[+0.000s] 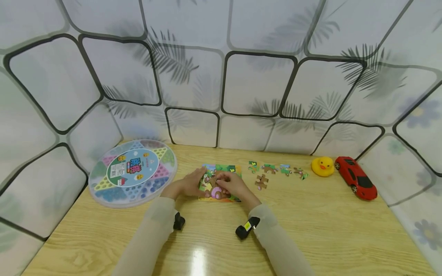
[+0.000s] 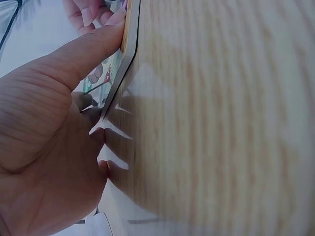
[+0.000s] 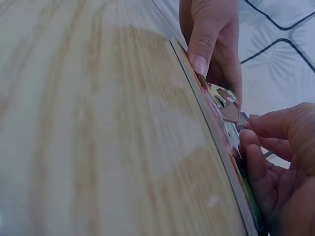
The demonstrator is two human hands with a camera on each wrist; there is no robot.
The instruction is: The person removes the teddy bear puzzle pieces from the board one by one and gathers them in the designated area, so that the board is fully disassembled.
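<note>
A colourful jigsaw puzzle (image 1: 226,168) in a shallow tray, with a brown bear picture, lies on the table in front of me. My left hand (image 1: 192,182) rests at its left side, the straight thumb (image 3: 201,61) pressing on the near edge and the other fingers beside the corner. Over the middle of the picture, my right hand (image 1: 237,185) pinches a puzzle piece (image 3: 231,113) between thumb and index finger. In the right wrist view that piece is tilted, close over the picture. Its remaining fingers lie along the tray's right part.
Several loose puzzle pieces (image 1: 261,181) lie right of the puzzle. Farther right sit a yellow rubber duck (image 1: 322,166) and a red toy car (image 1: 356,178). A round Chinese checkers board (image 1: 165,168) lies at the left. A patterned cloth wall (image 1: 193,128) closes off the back.
</note>
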